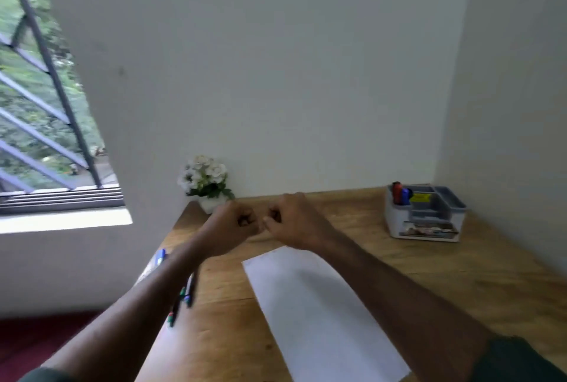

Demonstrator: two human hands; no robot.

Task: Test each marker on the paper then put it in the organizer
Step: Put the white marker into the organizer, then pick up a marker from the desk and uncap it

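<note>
A person's two bare forearms reach from the bottom corners of the frame toward the middle, above a light brown wooden desk (429,277) set into a corner of white walls. The left hand (233,226) and the right hand (291,222) meet at the centre of the frame, knuckles up, fingers curled inward, thumbs close together or touching. Both grips look clenched, but whether they pinch something small between them cannot be told; nothing shows in either hand.

Below the hands, a plain white sheet of paper (322,314) lies flat on the desk, running diagonally toward the bottom centre. It looks unmarked.

At the left edge of the desk, partly hidden under the left forearm, a loose group of thin dark markers with coloured ends (184,298) lies on the wood, and a blue-capped marker (160,256) sits just above them in the frame.

At the right of the frame, near the wall corner, stands a grey and white plastic desk organizer with several compartments (429,222). A red marker (396,191) and a blue marker (406,196) stand upright in its left rear compartment.

A small white pot of white flowers (205,179) sits at the desk's far left corner. A barred window (40,105) fills the upper left, with green foliage outside.
</note>
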